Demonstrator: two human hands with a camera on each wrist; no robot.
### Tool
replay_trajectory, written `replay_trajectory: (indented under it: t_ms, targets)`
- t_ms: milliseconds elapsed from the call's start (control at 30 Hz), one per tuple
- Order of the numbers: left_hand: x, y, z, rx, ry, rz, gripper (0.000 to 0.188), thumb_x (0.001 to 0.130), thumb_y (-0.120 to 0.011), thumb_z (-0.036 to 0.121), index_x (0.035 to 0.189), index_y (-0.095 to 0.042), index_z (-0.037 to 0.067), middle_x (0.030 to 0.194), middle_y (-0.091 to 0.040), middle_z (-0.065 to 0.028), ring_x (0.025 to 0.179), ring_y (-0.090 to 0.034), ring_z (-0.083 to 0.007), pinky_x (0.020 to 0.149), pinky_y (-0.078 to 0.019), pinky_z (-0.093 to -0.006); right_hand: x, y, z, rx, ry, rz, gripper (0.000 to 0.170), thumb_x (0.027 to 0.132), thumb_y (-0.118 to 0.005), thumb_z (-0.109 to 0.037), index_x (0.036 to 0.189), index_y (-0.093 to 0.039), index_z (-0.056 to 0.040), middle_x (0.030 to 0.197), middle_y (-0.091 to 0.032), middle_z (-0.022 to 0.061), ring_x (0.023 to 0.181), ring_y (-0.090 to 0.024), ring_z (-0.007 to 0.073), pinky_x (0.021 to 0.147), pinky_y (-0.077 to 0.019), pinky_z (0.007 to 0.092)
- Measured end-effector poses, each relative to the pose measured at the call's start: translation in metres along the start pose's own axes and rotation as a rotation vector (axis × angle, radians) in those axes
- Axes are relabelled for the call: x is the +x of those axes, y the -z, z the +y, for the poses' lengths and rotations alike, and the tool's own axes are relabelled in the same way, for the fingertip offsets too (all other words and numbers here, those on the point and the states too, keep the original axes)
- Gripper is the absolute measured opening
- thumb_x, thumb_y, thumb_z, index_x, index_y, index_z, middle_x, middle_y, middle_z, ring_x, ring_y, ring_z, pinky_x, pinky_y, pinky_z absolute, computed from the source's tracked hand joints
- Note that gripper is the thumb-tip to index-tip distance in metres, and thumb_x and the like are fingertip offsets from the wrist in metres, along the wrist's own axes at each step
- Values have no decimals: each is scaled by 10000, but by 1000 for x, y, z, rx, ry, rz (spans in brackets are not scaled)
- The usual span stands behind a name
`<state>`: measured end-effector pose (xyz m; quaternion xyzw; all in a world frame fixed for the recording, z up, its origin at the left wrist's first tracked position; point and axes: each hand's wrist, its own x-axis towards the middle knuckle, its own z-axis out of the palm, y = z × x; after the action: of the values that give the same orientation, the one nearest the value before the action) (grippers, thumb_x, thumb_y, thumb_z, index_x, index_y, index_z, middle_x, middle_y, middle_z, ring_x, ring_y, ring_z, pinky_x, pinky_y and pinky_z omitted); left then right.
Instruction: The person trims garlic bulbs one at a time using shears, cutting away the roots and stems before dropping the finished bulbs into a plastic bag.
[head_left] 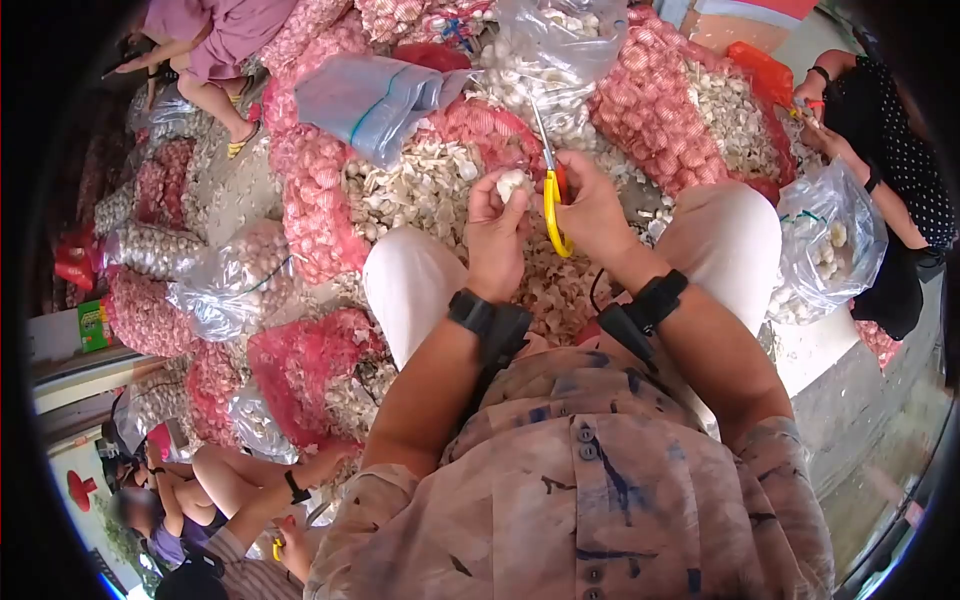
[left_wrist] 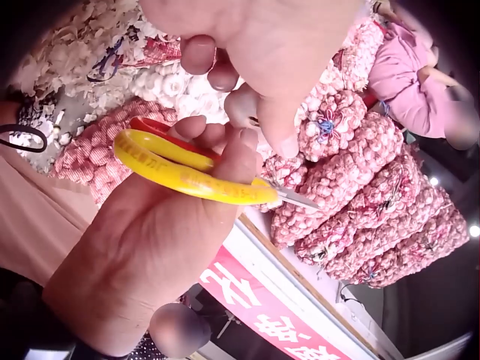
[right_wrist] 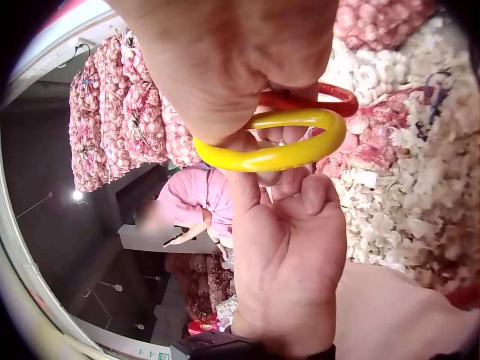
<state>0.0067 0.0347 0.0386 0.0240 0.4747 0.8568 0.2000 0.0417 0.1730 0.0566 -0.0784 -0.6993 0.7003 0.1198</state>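
In the head view a white garlic bulb is pinched between the thumb and fingers of the left hand. Just to its right, the right hand grips scissors with yellow and red handles, blades pointing up and away from the body. Both wrist views show the yellow handle loop large, between the two hands. The bulb is mostly hidden by fingers in the left wrist view.
Loose garlic peelings lie in an open net sack beyond the knees. Around it are red net sacks of garlic, a folded plastic bag and a clear bag at the right. Other people sit at right, upper left and lower left.
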Motion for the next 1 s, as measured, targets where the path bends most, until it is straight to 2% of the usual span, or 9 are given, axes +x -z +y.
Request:
replay_trajectory:
  t_ms: [233,333,467,567,633,667,833,900,1000]
  targets:
    - [-5,-10,0,169,-85,17,256,976,-579,80,1219,-501,99,1098,-606,-17,778,-553,-65,603,-436,-202,1,-1,1,-22,-43,111,371,797,-714,-26,1139,-570,-26,845,-661,111,750,-606,143,687,-517,314]
    - [-6,-10,-2,176,-106,8,256,971,-580,65,1212,-496,81,1120,-598,-28,776,-559,-76,619,-456,-212,2,-3,5,-89,29,125,352,795,-722,-34,1118,-583,-24,848,-670,116,747,-613,151,681,-522,324]
    - [-7,-9,-4,208,-129,-13,271,960,-590,56,1208,-489,95,1124,-594,-30,767,-564,-83,626,-478,-220,3,-2,7,-105,-16,136,330,803,-724,-30,1106,-594,-25,828,-662,91,729,-602,138,657,-518,316]
    - [-5,-6,-6,100,-92,-24,279,958,-597,61,1213,-490,98,1102,-605,-32,778,-572,-91,640,-485,-228,5,1,9,-11,53,135,312,820,-706,-5,1108,-587,-18,826,-651,67,717,-592,121,636,-513,291]
    - [-4,-3,-7,-3,-59,-22,262,969,-586,74,1215,-496,85,1096,-614,-39,804,-583,-108,669,-493,-243,4,2,2,289,-88,70,308,830,-689,21,1115,-578,-10,833,-642,55,712,-584,104,627,-509,265]
    - [-3,-1,-7,-56,-31,-18,268,967,-589,76,1220,-501,85,1085,-618,-37,808,-584,-108,674,-493,-245,3,1,0,288,-88,68,308,830,-689,21,1115,-578,-10,833,-642,55,712,-584,104,627,-509,265]
    - [-4,-2,-4,-34,7,18,304,934,-628,42,1204,-497,88,1084,-606,-20,734,-563,-81,624,-490,-229,-3,-2,-6,-6,16,88,341,808,-697,32,1125,-579,-14,836,-646,67,745,-584,97,646,-511,262]
    - [-5,-1,-3,106,-45,-12,294,933,-611,14,1206,-524,81,1126,-609,-33,866,-583,-97,689,-504,-233,0,-3,1,-30,37,82,341,800,-706,22,1117,-587,-23,825,-645,70,744,-581,100,653,-509,269]
    - [-6,-1,-3,152,-76,-41,311,915,-619,-17,1195,-522,78,1151,-598,-34,887,-588,-98,700,-511,-227,2,-2,7,-74,52,87,337,788,-726,0,1099,-601,-38,808,-645,77,738,-574,106,664,-505,282]
